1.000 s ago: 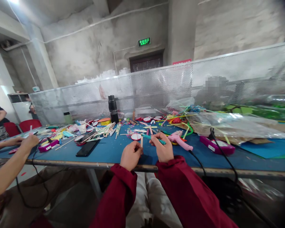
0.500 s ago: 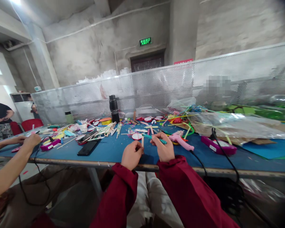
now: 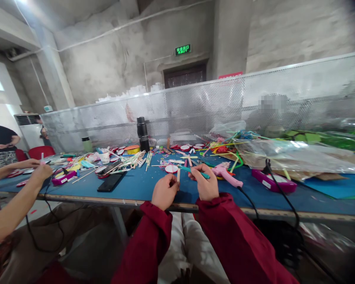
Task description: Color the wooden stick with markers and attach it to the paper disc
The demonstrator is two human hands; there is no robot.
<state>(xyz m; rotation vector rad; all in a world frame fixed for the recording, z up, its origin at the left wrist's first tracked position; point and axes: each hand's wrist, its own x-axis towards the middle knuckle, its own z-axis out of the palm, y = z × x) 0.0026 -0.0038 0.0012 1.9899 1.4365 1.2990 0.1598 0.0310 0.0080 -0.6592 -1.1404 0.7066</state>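
Your left hand point(image 3: 165, 192) has its fingers pinched on a pale flat stick point(image 3: 178, 176), held upright over the table point(image 3: 137, 184) near its front edge; your right hand point(image 3: 206, 184) has its fingers closed around a teal pen-like tool point(image 3: 204, 175), its tip by the stick's upper end, though you cannot tell if they touch; a red-rimmed white disc point(image 3: 171, 169) lies just beyond, farther from that edge; a pink glue gun point(image 3: 229, 176) lies right of your right hand.
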